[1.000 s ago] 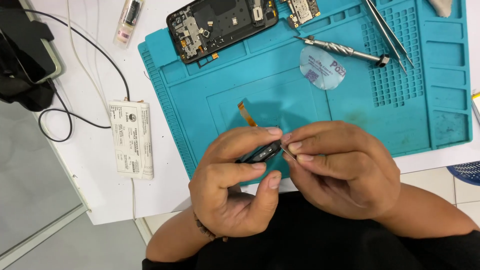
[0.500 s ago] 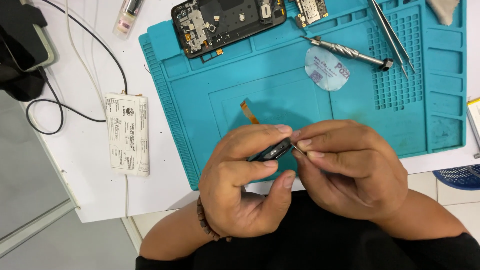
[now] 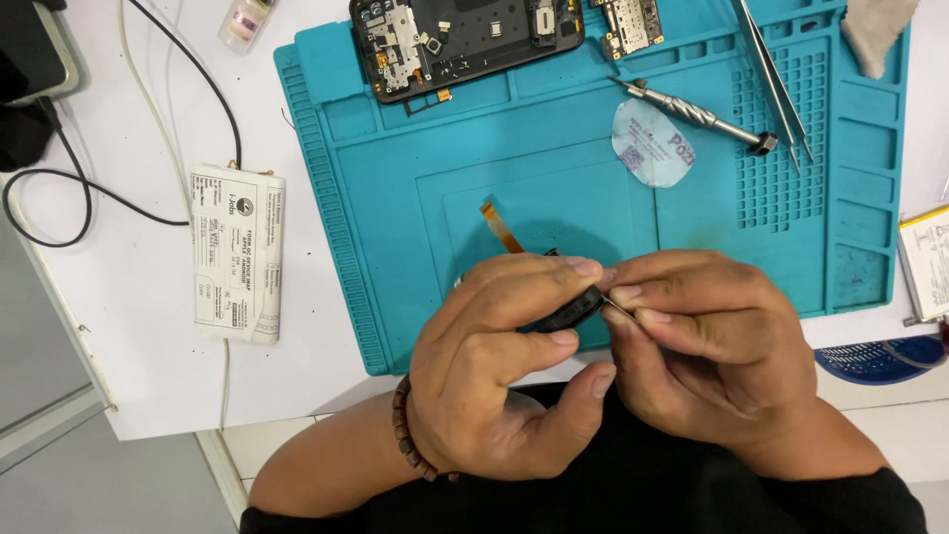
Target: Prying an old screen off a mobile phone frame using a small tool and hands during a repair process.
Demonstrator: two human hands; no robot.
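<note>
Currently the left hand (image 3: pixel 499 371) pinches a small black part (image 3: pixel 565 311) between thumb and forefinger, held over the near edge of the teal mat (image 3: pixel 395 198). The part is dark, slim and slightly curved, with a glossy edge; most of it is hidden by the fingers. An orange ribbon strip (image 3: pixel 502 226) rises from behind the left hand, over the mat; whether it joins the part cannot be told. The right hand (image 3: pixel 707 341) meets the part's right end, fingers closed narrow on a thin metal sliver (image 3: pixel 619 310) whose tip touches the part.

Left wrist carries a brown bead bracelet (image 3: pixel 413 445).

On the mat, far side: an opened phone (image 3: pixel 465 40) showing its inner boards, a metal screwdriver (image 3: pixel 692 114), tweezers (image 3: pixel 776 84), and a round pale sticker (image 3: pixel 652 148) beside the screwdriver. On the white desk (image 3: pixel 129 326), left of the mat, lies a folded printed paper (image 3: pixel 237 252) with a black cable (image 3: pixel 99 193) running beside it.
</note>
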